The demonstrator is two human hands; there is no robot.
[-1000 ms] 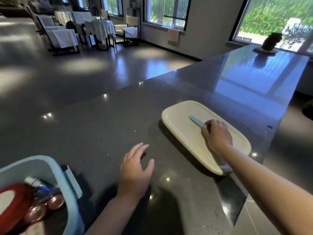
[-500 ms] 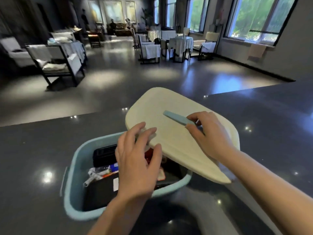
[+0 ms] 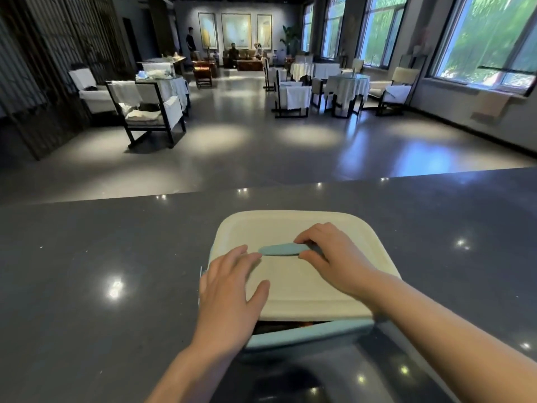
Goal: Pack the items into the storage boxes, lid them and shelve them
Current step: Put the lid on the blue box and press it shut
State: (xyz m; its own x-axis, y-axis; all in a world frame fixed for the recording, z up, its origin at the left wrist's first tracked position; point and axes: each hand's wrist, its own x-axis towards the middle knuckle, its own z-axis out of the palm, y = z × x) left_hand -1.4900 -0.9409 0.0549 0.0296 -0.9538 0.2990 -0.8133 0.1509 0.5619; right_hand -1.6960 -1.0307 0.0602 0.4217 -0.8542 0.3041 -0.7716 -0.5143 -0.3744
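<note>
A light blue storage box [image 3: 308,334] stands on the dark counter in front of me. A cream lid [image 3: 293,280] with a blue handle [image 3: 280,249] lies over it, its near edge raised a little so a dark gap shows the contents. My right hand [image 3: 334,257] pinches the right end of the handle. My left hand [image 3: 229,289] rests flat with spread fingers on the lid's left side.
The dark polished counter [image 3: 101,271] stretches left and right of the box. Beyond its far edge lies a dining hall with white-draped chairs [image 3: 151,109] and tables [image 3: 345,82]. People stand and sit at the far wall.
My right hand carried the lid by its handle from the counter at the right over the box and lowered it on. My left hand moved onto the lid's left side.
</note>
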